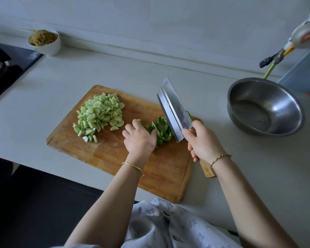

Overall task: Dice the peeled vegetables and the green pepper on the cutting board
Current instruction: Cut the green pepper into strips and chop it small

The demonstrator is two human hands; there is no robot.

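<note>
At the far left a dark hob [0, 68] is seen, and beyond it a white bowl [47, 48] of brown noodles is set on the pale surface [43, 97]. On the left part of the wooden cutting board [115, 154] the peeled vegetables are heaped as pale green dice [97, 115], judged already cut. Just to their right the left hand [140, 138] is laid over the green pepper [161, 129], fingers spread and only lightly bent; nothing is gripped, the strips being pressed to the board. The pepper is judged light, thin-walled and springy, with a waxy skin that may slide under a blade, so it is best bunched, flattened and held with fingertips kept back from the cutting line. The cleaver [172, 108] is tilted over the strips' right end, its wooden handle wrapped firmly by the right hand [202, 142]; whether its edge touches them cannot be told. Farther right a steel bowl [249, 93] is stood apart from the board.
</note>
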